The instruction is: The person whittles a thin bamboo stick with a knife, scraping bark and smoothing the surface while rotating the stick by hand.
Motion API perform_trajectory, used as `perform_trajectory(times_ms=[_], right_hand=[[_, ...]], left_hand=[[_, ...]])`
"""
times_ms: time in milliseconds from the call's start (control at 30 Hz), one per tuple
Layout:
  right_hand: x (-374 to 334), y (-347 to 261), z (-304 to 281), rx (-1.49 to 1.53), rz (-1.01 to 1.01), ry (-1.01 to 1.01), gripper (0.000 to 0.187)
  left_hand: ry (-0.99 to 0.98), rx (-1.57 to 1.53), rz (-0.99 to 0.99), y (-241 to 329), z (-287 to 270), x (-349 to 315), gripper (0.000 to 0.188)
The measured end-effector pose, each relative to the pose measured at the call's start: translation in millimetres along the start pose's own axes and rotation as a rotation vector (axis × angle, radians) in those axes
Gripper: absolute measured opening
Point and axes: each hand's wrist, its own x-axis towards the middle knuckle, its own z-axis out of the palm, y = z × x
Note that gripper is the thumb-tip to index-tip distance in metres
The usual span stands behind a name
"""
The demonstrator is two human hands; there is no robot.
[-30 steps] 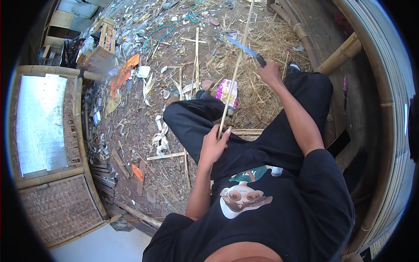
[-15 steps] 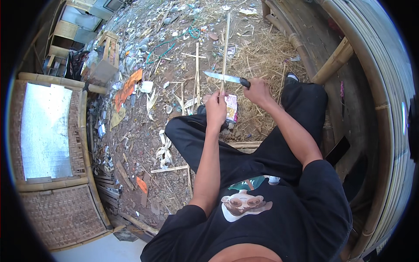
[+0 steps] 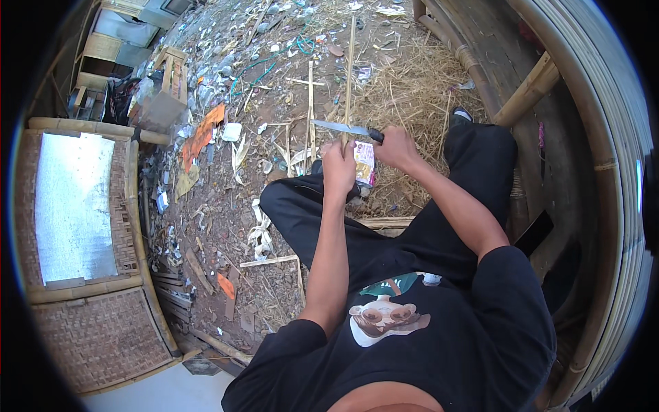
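the ground (image 3: 226, 75) is bare brown earth strewn with scraps, its left edge running along a woven bamboo panel (image 3: 103, 336) and its right edge along a bamboo frame (image 3: 532, 89). in the head view, a pale strip (image 3: 349, 82) stands out over the middle of the ground, pointing toward its far edge. the left hand (image 3: 338, 167) is closed around the strip's near end, hiding that part. the right hand (image 3: 396, 147) is curled tight round the black handle of a knife (image 3: 336, 127), whose blade lies across the strip just beyond the left hand's fingers — whether it bites in, i cannot tell.

close beneath the hands lies a pink and white packet (image 3: 365, 165), partly covered by them. dry straw (image 3: 419, 79) spreads toward the right edge of the ground, beyond the right hand. near the middle, pale crossed sticks (image 3: 310, 96) lie beside the strip. toward the far left corner sits a wooden crate (image 3: 165, 96), with an orange scrap (image 3: 204, 134) nearer and a teal cord (image 3: 305, 44) farther in from that edge. the bent legs in black trousers (image 3: 295, 209) block the near part of the ground — another pale stick (image 3: 268, 261) shows beside them.
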Motion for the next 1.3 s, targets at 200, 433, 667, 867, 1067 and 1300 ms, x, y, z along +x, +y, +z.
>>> perform_trajectory(times_ms=[200,433,667,867,1067,1300], right_hand=[[-2.7,-8.5,-0.9,-0.022,-0.066,0.076,0.023],[10.6,16.9,16.3,-0.046,-0.015,0.068,0.019],[19.5,38.6,47.8,-0.124,-0.002,0.099,0.018],[27.0,55.9,39.3,-0.136,0.064,0.033,0.021],[33.0,78.9,43.5,-0.040,0.349,0.045,0.019],[22.9,93.5,44.8,-0.341,0.079,-0.010,0.022]], left_hand=[[0.036,-0.078,0.054,40.8,-1.2,-18.3,0.018],[-0.056,-0.076,-0.076,53.4,1.6,-25.9,0.013],[-0.039,0.006,-0.027,32.1,14.0,-35.5,0.017],[-0.058,0.000,-0.055,22.4,14.5,-57.1,0.019],[-0.173,0.009,-0.246,9.6,1.7,-105.1,0.021],[-0.256,-0.062,-0.235,12.7,-28.1,-137.5,0.019]])
